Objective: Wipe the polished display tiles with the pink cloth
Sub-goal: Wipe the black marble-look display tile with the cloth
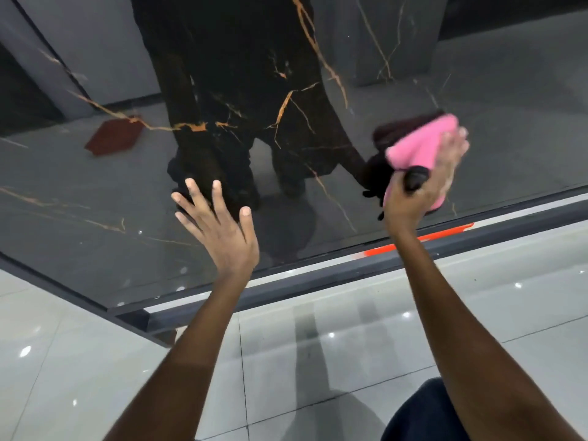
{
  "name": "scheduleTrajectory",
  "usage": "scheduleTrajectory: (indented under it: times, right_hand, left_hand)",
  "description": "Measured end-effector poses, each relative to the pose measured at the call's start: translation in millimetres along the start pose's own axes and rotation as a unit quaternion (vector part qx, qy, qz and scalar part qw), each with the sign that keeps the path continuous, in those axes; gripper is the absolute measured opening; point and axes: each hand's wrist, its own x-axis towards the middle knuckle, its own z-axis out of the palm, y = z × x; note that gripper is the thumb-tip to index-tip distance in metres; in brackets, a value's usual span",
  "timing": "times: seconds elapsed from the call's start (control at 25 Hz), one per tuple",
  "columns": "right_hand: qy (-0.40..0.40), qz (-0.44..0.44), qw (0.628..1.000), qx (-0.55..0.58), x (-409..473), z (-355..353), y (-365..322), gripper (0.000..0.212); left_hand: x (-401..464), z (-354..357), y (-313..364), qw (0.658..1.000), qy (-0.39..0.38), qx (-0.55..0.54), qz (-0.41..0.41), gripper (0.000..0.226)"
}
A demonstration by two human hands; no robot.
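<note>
A polished black display tile (95, 192) with gold veins stands in front of me and mirrors the room. My left hand (219, 230) lies flat against its lower middle, fingers spread and straight. My right hand (423, 192) holds the folded pink cloth (420, 144) against the tile near its lower right edge. The fingers lie over the cloth and the thumb is tucked round it. That hand and the cloth are motion-blurred.
A dark metal rail (318, 278) runs under the tile, with an orange strip (381, 249) along it. Glossy pale floor tiles (318, 361) lie below. A red object (114, 138) shows as a reflection at left. My dark clothing (420, 415) is at bottom right.
</note>
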Motion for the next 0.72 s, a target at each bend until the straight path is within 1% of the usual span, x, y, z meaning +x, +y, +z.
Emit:
scheduleTrajectory:
  times: [0.04, 0.08, 0.12, 0.16, 0.2, 0.24, 0.28, 0.32, 0.4, 0.44, 0.48, 0.52, 0.56, 0.64, 0.68, 0.72]
  right_hand:
    - [0.061, 0.168, 0.982, 0.058, -15, 1, -1, 0.079]
    - [0.077, 0.272, 0.955, 0.087, -40, 3, -8, 0.083]
    - [0.051, 0.299, 0.95, 0.077, -74, 6, -19, 0.085]
    - [-0.016, 0.288, 0.955, 0.062, -107, 6, -34, 0.088]
    - [-0.085, 0.283, 0.953, 0.063, -135, 5, -52, 0.09]
    - [-0.129, 0.3, 0.943, 0.066, -151, 3, -63, 0.091]
    - [-0.124, 0.328, 0.935, 0.06, -147, 5, -63, 0.09]
    - [-0.082, 0.361, 0.927, 0.058, -128, 7, -54, 0.087]
    - [0.046, 0.428, 0.899, 0.081, -63, 1, -6, 0.079]
    - [0.111, 0.447, 0.881, 0.103, -26, -10, 25, 0.074]
    - [0.163, 0.456, 0.866, 0.127, 3, -22, 52, 0.067]
    - [0.198, 0.46, 0.855, 0.134, 14, -29, 74, 0.06]
    - [0.215, 0.475, 0.844, 0.124, 12, -34, 78, 0.053]
    - [0.184, 0.528, 0.825, 0.081, -42, -20, 57, 0.041]
    - [0.151, 0.534, 0.827, 0.089, -77, -6, 38, 0.045]
    - [0.104, 0.552, 0.819, 0.116, -110, 8, 14, 0.058]
  left_hand:
    - [6, 1, 19, 0.999, 0.0, -0.037, 0.006, 0.053]
    - [12, 4, 36, 0.998, -0.005, -0.06, 0.036, 0.049]
    - [19, 8, 49, 0.995, -0.015, -0.07, 0.072, 0.046]
    - [25, 14, 59, 0.992, -0.024, -0.069, 0.1, 0.046]
    - [28, 20, 63, 0.991, -0.027, -0.054, 0.117, 0.048]
    - [29, 26, 62, 0.991, -0.021, -0.021, 0.133, 0.05]
    - [28, 32, 58, 0.988, -0.011, 0.019, 0.155, 0.053]
    - [27, 36, 53, 0.983, -0.002, 0.051, 0.177, 0.056]
    - [23, 42, 44, 0.975, 0.016, 0.081, 0.205, 0.059]
    - [21, 44, 42, 0.972, 0.031, 0.091, 0.215, 0.059]
    - [21, 48, 42, 0.969, 0.046, 0.099, 0.223, 0.06]
    - [22, 51, 44, 0.967, 0.057, 0.102, 0.225, 0.06]
    - [23, 52, 46, 0.968, 0.064, 0.102, 0.221, 0.06]
    - [25, 51, 50, 0.97, 0.07, 0.099, 0.21, 0.06]
    - [23, 50, 51, 0.971, 0.072, 0.096, 0.209, 0.06]
    - [22, 50, 50, 0.97, 0.072, 0.091, 0.212, 0.06]
